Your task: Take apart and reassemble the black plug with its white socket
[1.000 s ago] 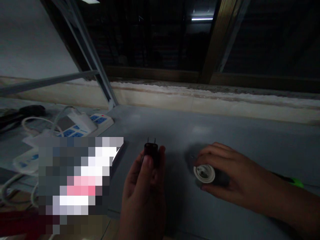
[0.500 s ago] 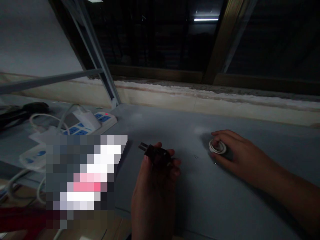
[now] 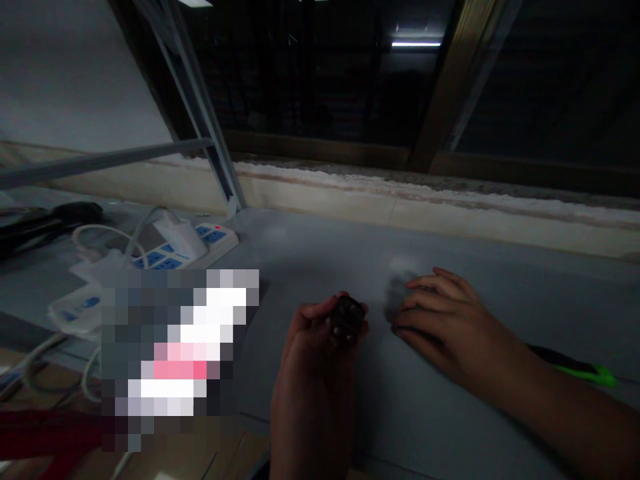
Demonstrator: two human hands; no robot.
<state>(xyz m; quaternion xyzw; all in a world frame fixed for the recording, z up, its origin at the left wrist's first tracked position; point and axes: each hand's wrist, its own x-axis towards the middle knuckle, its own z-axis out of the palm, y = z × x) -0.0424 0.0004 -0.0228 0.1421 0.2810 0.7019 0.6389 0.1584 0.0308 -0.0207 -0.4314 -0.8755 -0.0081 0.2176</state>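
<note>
My left hand [image 3: 317, 373] is wrapped round a black plug [image 3: 347, 317], its end turned up toward me with small shiny spots on it. The prongs do not show from this side. To the right, my right hand [image 3: 445, 320] is low over the grey tabletop [image 3: 425, 420]. Its thumb and index fingertips come together at the surface, at a tiny dark spot that I cannot make out; the other fingers are bent and slightly apart. Beneath the right forearm lies a black and bright green tool [image 3: 580, 365], partly covered.
At the left are a white power strip [image 3: 220, 240] with blue sockets, a white adapter [image 3: 181, 237] and loose cables. A blurred-out flat object [image 3: 180, 347] lies left of my left hand. A metal frame post [image 3: 213, 133] and the window wall [image 3: 320, 193] bound the back.
My left hand has turned the plug, so its prongs no longer show. My right hand has shifted left onto the tabletop; the white coil and small metal bits have gone from sight.
</note>
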